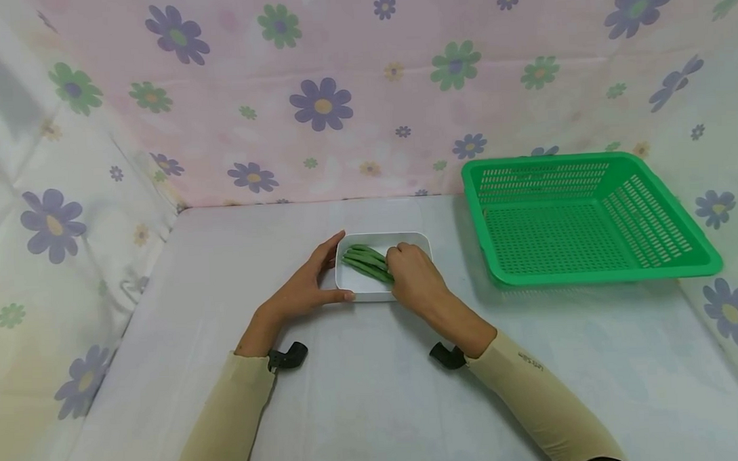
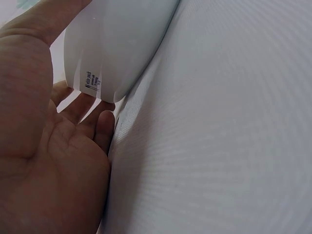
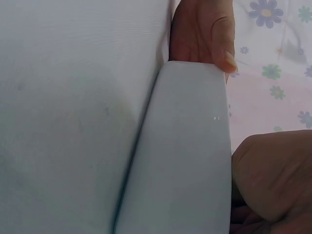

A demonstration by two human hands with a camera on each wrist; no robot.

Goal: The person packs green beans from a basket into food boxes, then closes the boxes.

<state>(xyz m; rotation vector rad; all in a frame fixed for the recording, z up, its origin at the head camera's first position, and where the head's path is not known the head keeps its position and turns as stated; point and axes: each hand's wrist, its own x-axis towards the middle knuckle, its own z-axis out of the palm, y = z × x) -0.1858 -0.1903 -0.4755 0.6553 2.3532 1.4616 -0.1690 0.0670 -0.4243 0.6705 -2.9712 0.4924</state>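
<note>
A white rectangular container (image 1: 371, 297) sits on the table, with a bunch of green beans (image 1: 364, 262) lying in it, mostly toward its left half. My left hand (image 1: 299, 287) holds the container's left end, thumb at the near corner and fingers round the far side. In the left wrist view, those fingertips rest against the container's end wall (image 2: 117, 44), beside small printed lettering. My right hand (image 1: 416, 275) reaches over the near rim with curled fingers and grips the right end of the beans. The right wrist view shows that hand (image 3: 275, 175) at the rim, its fingertips hidden behind the wall.
A green plastic basket (image 1: 608, 276) with slotted sides stands on the right of the table (image 1: 362, 380). Flower-patterned cloth (image 1: 366, 149) hangs behind the table and along its sides. Each wrist wears a black band with a small camera mount (image 1: 290, 355).
</note>
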